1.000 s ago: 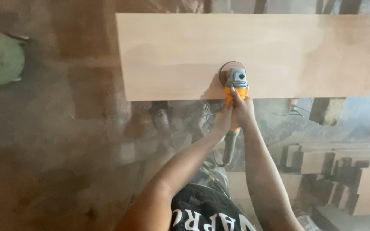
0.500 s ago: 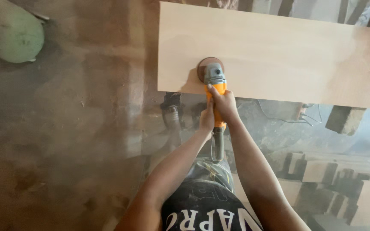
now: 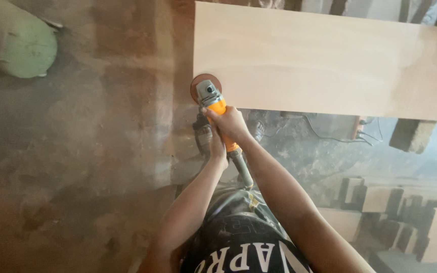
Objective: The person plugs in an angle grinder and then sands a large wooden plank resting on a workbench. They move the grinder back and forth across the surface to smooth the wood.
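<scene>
I hold an orange and grey angle grinder point(image 3: 209, 96) with a round brown sanding disc. Its disc sits at the near left corner of a long pale wooden board point(image 3: 319, 60), partly off the board's left end. My right hand point(image 3: 231, 124) wraps the orange body just behind the grey head. My left hand point(image 3: 218, 147) grips the handle lower down, partly hidden behind the right hand. The grinder's dark rear handle and cord point(image 3: 244, 174) run back toward my body.
A pale green sack point(image 3: 18, 43) lies on the dusty floor at the upper left. My feet in sandals point(image 3: 203, 134) stand under the board's near edge. A block point(image 3: 411, 135) and cables point(image 3: 330, 132) lie right of them, with stacked wood offcuts point(image 3: 395, 212) at the lower right.
The grinder has slid left along the board's near edge, from well inside the board to its left corner. Both hands moved with it and kept their grip.
</scene>
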